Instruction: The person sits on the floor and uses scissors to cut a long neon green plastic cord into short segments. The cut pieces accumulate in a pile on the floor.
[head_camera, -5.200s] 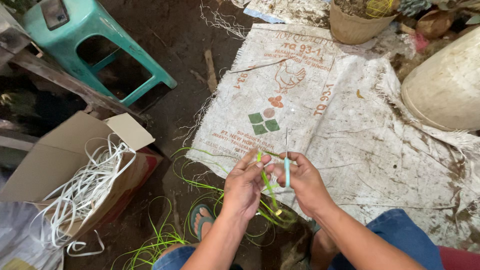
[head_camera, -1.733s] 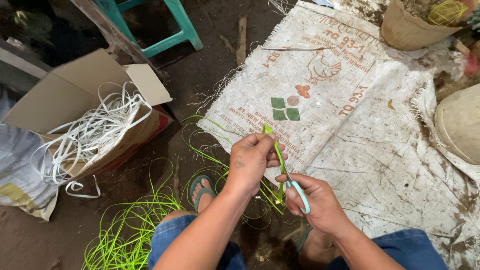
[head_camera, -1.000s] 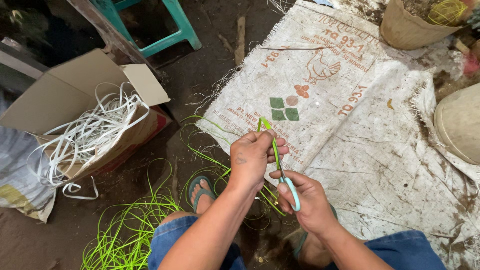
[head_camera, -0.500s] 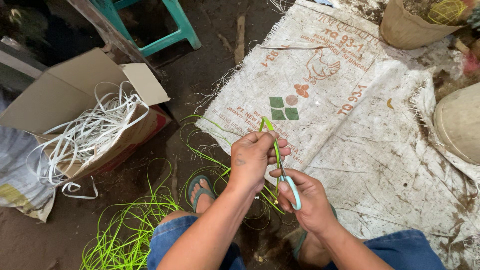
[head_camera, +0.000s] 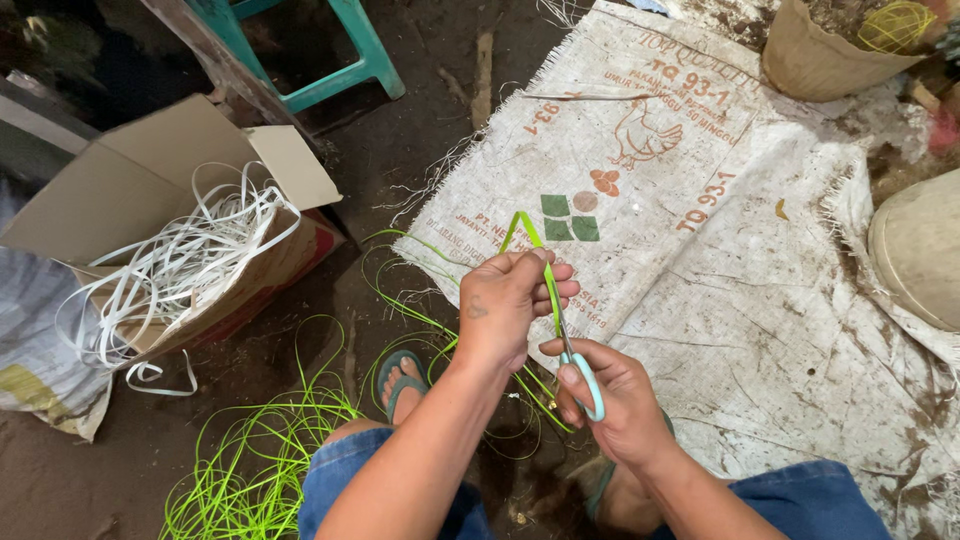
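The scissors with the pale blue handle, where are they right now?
In the head view, low and centre: the scissors sit in the right hand, blades running up along the green strip pinched by the left hand.

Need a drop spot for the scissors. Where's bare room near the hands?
Free: the woven sack right of the right hand, short of the pale round container; also its upper part below the basket. Crowded: green strips by the left hand and foot; cardboard box full of white strips.

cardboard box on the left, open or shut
Open: the cardboard box has its flaps folded out, and loose white strips spill over its front edge.
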